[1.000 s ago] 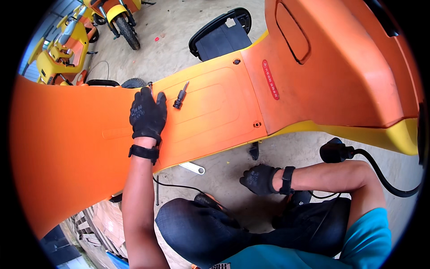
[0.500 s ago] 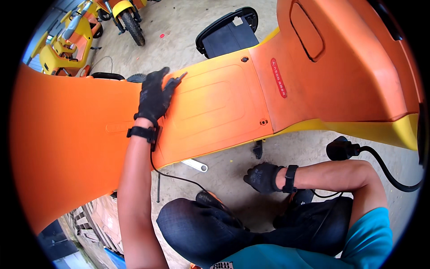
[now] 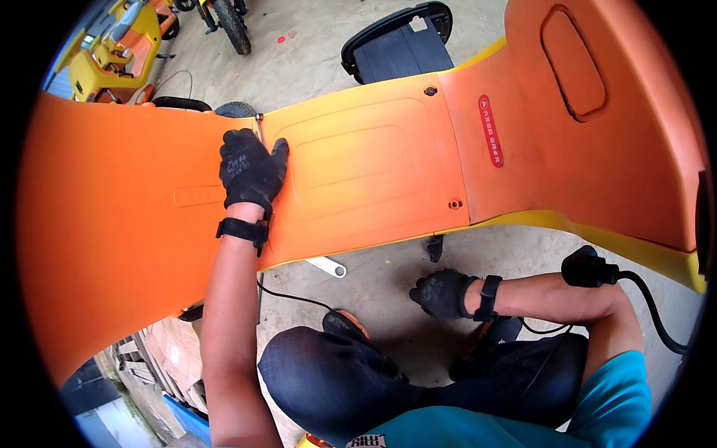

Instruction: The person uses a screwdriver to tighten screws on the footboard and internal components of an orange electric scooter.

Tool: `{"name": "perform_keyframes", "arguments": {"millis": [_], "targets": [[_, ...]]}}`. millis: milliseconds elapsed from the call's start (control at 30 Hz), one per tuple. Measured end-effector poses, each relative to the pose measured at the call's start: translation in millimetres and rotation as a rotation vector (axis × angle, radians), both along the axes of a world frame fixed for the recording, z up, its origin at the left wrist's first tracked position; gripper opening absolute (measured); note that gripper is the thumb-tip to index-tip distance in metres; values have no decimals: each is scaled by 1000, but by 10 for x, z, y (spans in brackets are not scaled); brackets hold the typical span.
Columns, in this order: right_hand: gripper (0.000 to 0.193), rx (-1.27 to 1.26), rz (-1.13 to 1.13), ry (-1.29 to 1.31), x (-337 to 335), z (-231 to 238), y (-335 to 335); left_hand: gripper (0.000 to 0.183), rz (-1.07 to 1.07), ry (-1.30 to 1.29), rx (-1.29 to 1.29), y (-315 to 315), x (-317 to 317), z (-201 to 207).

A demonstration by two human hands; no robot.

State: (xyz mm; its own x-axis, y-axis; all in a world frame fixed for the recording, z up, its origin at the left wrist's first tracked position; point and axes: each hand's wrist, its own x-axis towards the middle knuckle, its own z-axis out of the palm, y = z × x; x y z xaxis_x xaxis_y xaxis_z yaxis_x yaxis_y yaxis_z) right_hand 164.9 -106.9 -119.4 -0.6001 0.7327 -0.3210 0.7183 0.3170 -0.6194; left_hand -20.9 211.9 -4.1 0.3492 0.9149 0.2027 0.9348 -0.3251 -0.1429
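Observation:
My left hand (image 3: 252, 168), in a black glove, is closed over the left edge of an orange floor panel (image 3: 351, 164), its thumb held out to the right. A slim metal rod tool (image 3: 260, 127) with a small head sticks out beyond its fingers; the rest of it is hidden by the hand. Two dark fasteners sit at the panel's right corners, the far fastener (image 3: 430, 91) and the near fastener (image 3: 455, 204). My right hand (image 3: 442, 293), also gloved, is curled closed above the ground on the near side, apart from the panel. Whatever its fingers may hold is hidden.
The orange vehicle body rises at left and right of the panel. A black plug-like part on a cable (image 3: 590, 267) hangs at right. A white metal arm (image 3: 328, 266) juts out below the panel. Beyond lies a black tray-like part (image 3: 403, 48); yellow vehicles (image 3: 112, 63) stand far left.
My left hand has turned, and the rod tool that pointed to the far right now points away along the panel's left edge. My right hand stays closed in nearly the same place. The view has shifted slightly.

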Motion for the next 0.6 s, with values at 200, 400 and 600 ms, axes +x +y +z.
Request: {"name": "perform_keyframes", "arguments": {"millis": [200,400,600], "targets": [[18,-40,39,23,-140,199,195,51,-199,-281,61,-99,-224,-402],[18,-19,-15,-46,-60,357,198,66,-290,-324,73,-239,-282,-215],[16,-48,-196,4,-3,395,131,56,-253,-598,-245,-700,-567,73]]}}
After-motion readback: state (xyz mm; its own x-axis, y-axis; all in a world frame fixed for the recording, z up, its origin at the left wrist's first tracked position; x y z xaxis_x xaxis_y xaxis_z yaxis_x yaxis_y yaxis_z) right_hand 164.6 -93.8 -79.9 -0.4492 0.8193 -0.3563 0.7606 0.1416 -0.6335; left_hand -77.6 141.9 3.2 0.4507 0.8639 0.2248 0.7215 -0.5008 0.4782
